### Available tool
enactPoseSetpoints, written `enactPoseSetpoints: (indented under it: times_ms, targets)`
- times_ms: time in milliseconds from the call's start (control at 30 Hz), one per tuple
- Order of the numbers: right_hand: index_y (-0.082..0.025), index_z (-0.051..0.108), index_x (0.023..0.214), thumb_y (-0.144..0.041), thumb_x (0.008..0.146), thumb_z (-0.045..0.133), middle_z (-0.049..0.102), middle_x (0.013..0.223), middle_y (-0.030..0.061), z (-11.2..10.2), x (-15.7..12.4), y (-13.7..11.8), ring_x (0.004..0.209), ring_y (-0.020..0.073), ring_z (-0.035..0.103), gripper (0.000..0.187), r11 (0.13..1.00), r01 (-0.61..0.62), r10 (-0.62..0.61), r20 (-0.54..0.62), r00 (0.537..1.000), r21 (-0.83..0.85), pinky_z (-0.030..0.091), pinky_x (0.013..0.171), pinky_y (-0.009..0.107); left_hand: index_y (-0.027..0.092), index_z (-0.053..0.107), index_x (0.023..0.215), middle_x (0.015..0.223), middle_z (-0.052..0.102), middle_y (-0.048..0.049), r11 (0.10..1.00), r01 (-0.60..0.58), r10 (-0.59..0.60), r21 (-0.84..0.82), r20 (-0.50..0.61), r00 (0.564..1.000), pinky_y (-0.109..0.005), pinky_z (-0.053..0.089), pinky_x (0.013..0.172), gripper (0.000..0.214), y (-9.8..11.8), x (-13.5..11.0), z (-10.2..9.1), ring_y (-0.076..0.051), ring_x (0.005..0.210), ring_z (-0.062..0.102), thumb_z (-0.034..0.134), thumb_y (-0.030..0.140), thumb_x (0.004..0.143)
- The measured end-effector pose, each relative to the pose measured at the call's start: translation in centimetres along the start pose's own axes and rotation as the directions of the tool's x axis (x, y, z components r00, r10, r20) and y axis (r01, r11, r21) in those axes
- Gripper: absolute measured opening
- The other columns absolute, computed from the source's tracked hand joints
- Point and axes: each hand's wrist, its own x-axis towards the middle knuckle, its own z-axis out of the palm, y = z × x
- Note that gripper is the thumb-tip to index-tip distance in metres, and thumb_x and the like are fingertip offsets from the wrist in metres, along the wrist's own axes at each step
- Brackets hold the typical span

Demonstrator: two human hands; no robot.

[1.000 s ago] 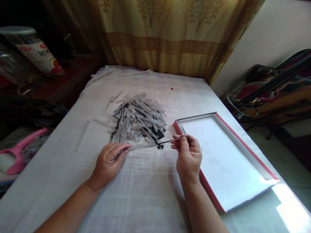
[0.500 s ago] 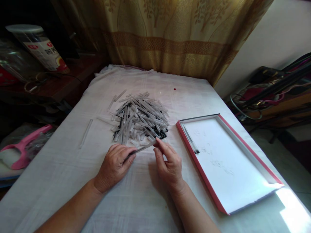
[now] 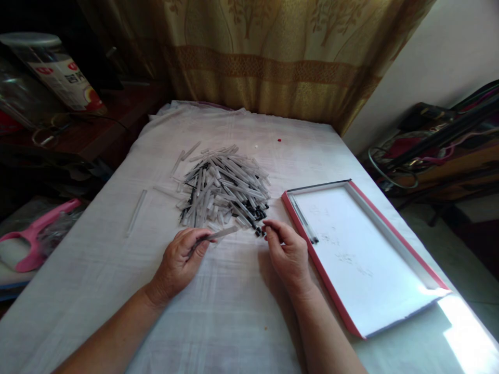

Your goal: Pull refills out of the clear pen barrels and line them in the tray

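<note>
My left hand (image 3: 177, 267) is closed around a translucent pen barrel (image 3: 225, 233), whose free end points right and slightly up. The rest of the barrel lies hidden under my fingers. Thumb and fingertips of my right hand (image 3: 288, 254) are pinched together beside the near right edge of a pile of pen parts (image 3: 224, 187). Whatever sits between those fingertips is too small or hidden to make out. Clear tubes and black-tipped pieces make up the pile. To the right, two or so black-ended pens (image 3: 304, 219) lie along the left wall of a shallow red-rimmed box (image 3: 325, 280).
A single clear tube (image 3: 136, 213) lies left of the pile. Small red (image 3: 279, 139) and white bits rest farther back on the white cloth (image 3: 218, 322). A curtain (image 3: 249, 67) hangs behind the table. A labelled canister (image 3: 64, 75) stands on the dark side furniture.
My right hand has let go of the barrel's far end and moved right, toward the pile's black tips. The left hand has kept its hold, shifting slightly left.
</note>
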Motion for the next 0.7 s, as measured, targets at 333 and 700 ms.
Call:
enactPoseSetpoints:
  times_ms: [333, 700]
  targets:
    - [-0.026, 0.076, 0.098, -0.027, 0.085, 0.062, 0.073, 0.091, 0.0042, -1.7, 0.7, 1.4, 0.076, 0.0193, 0.069, 0.02, 0.916, 0.058, 0.029, 0.209, 0.977, -0.397, 0.051, 0.069, 0.031, 0.021, 0.069, 0.099, 0.09, 0.074, -0.0052, 0.998, 0.046, -0.045, 0.032, -0.009, 0.999, -0.03, 0.056, 0.079, 0.017, 0.1, 0.3, 0.1, -0.019, 0.083, 0.069, 0.056, 0.029, 0.091]
    - [-0.02, 0.073, 0.088, -0.032, 0.073, 0.072, 0.073, 0.077, 0.0023, -1.2, 0.7, -0.6, 0.064, 0.0148, 0.064, 0.02, 0.875, -0.366, 0.313, 0.205, 0.927, 0.316, 0.052, 0.059, 0.026, 0.023, 0.07, 0.103, 0.089, 0.076, -0.0041, 0.988, -0.07, 0.061, 0.138, 0.064, 0.996, -0.032, 0.054, 0.081, 0.018, 0.0, 0.2, 0.1, -0.019, 0.084, 0.069, 0.056, 0.028, 0.093]
